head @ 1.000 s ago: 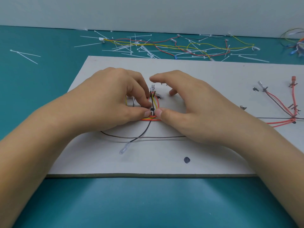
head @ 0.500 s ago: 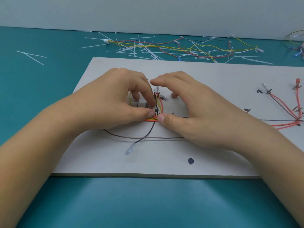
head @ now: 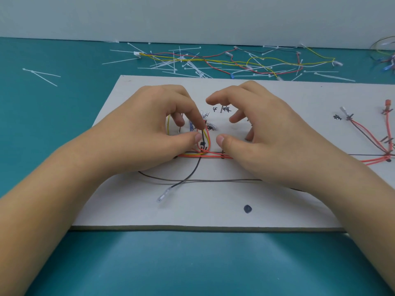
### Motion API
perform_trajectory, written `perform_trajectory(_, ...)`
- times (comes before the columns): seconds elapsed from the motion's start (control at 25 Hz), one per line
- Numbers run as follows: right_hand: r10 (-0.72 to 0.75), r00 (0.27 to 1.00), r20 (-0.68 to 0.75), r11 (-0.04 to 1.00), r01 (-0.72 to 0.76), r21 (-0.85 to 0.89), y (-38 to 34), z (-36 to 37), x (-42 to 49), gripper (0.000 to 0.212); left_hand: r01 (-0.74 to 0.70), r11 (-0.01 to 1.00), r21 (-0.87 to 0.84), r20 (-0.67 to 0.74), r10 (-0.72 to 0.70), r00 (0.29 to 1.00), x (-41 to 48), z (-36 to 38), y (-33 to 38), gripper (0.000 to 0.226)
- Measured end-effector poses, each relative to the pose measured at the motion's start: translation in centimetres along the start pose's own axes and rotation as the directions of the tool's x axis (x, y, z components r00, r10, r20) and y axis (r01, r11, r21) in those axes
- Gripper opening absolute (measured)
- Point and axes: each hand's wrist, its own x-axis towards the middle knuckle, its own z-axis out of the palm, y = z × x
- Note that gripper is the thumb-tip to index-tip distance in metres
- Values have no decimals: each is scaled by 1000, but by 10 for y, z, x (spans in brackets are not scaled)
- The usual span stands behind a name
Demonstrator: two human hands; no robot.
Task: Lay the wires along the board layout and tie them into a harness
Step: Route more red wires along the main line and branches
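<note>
while a teal surface (head: 192, 263) spreads under everything, a white board (head: 277, 210) lies flat on it. the left hand (head: 145, 133) rests on the board and pinches the red, yellow and black wires (head: 208, 137) between thumb and forefinger near the board's middle, where they bend up from a horizontal run. the right hand (head: 273, 137) sits just beside, fingers loosely curved, gripping nothing, its thumb slightly apart from the wires. loose wires (head: 256, 60) and white cable ties (head: 40, 74) litter the surface behind the board. a black wire (head: 192, 171) trails toward the near edge, ending in a clear terminal (head: 162, 195). a dark dot (head: 247, 208) marks the board nearby.
</note>
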Motion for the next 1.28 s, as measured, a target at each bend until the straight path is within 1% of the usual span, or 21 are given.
perform_trajectory(0.16,27,1000,8,1000,-27,1,0,-1,-1,48,17,1000,7,-76,-16,997,0,-5,0,13)
perform_trajectory(0.32,50,999,10,999,-50,-6,0,-3,-1,40,81,996,42,-174,-72,982,-2,-18,-5,9)
perform_trajectory(0.48,76,997,26,996,-75,-38,0,-5,-1,23,262,962,74,-214,-241,947,-4,-30,-18,8)
perform_trajectory(0.6,79,996,44,996,-77,-48,-2,-6,-2,8,389,919,61,-266,-360,894,-4,-37,-31,6)
perform_trajectory(0.64,75,996,48,996,-73,-45,-3,-7,-2,8,435,898,60,-264,-406,875,-5,-40,-35,8)
perform_trajectory(0.76,72,995,66,997,-70,-39,-4,-8,-2,14,556,829,56,-249,-528,812,-7,-50,-52,28)
perform_trajectory(0.84,67,995,70,997,-65,-33,-4,-9,-3,14,609,792,54,-291,-571,768,-8,-54,-65,43)
perform_trajectory(0.92,70,994,80,998,-70,-6,-5,-10,-3,15,644,763,59,-310,-599,738,-7,-54,-73,51)
perform_trajectory(1.04,69,991,117,998,-68,-8,-7,-11,-4,14,663,747,46,-296,-624,723,-5,-53,-77,50)
perform_trajectory(1.16,58,991,120,998,-54,-41,-7,-10,-4,14,681,730,60,-289,-640,712,-8,-54,-77,33)
perform_trajectory(1.28,35,992,118,997,-26,-78,-10,-9,-3,16,680,728,86,-327,-624,710,-8,-50,-80,29)
